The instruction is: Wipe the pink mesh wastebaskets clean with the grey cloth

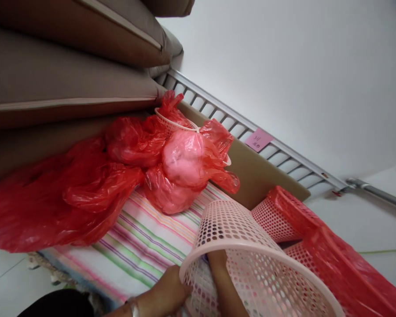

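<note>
A pink perforated basket [237,220] lies tilted on the striped cloth [145,237], its wide mouth facing me. My left hand [168,290] is closed on the basket's rim at the left side, with a bracelet at its wrist. Inside the basket reaches my right hand [217,259]; its fingers are hidden, and a small dark bluish thing shows beside it, too little to name. Just beyond, red plastic bags [185,163] with pink contents sit in a heap, and a large loose red bag [59,198] spreads to the left.
More pink baskets [273,220] stand at the right, partly covered by red plastic [343,264]. Large brown cushions [69,75] are stacked at the upper left. Behind runs a metal railing [231,119] with a pink note [259,139], against a white wall.
</note>
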Motion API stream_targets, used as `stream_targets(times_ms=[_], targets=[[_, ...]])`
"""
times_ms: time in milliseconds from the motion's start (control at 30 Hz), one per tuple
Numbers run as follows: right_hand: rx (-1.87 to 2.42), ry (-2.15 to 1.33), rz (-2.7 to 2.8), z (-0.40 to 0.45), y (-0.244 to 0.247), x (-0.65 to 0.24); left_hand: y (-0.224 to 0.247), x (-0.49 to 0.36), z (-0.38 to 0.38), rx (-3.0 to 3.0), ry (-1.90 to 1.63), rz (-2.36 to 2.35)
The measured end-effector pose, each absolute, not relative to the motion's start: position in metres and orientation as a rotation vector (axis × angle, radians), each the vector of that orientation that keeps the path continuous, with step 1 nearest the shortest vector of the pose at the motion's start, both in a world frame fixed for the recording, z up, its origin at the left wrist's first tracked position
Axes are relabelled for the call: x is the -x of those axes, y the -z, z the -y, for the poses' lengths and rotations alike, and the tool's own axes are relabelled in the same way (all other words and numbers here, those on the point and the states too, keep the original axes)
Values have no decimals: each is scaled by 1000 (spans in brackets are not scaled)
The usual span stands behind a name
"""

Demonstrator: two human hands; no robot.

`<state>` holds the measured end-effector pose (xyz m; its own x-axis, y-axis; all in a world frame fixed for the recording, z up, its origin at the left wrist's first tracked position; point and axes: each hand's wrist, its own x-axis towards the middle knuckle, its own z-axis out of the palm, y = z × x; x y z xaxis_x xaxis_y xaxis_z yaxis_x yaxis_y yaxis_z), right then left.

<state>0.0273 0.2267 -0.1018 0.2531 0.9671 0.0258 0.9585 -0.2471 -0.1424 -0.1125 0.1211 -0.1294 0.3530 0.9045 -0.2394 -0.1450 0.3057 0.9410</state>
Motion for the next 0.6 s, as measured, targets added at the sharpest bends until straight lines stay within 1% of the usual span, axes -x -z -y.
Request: stream_targets(times_ms=[200, 400, 500, 600], targets=[[2378, -157, 1894, -184, 110, -39, 135, 107, -123, -1004, -848, -962], [2320, -231, 2117, -123, 140, -68, 141, 101, -123, -1054, -845, -987], [2374, -307, 2159, -112, 144, -72, 142, 100, -122, -1057, -842, -996], [2349, -289, 2127, -120, 136, -64, 142, 101, -121, -1101, -863, -1030]])
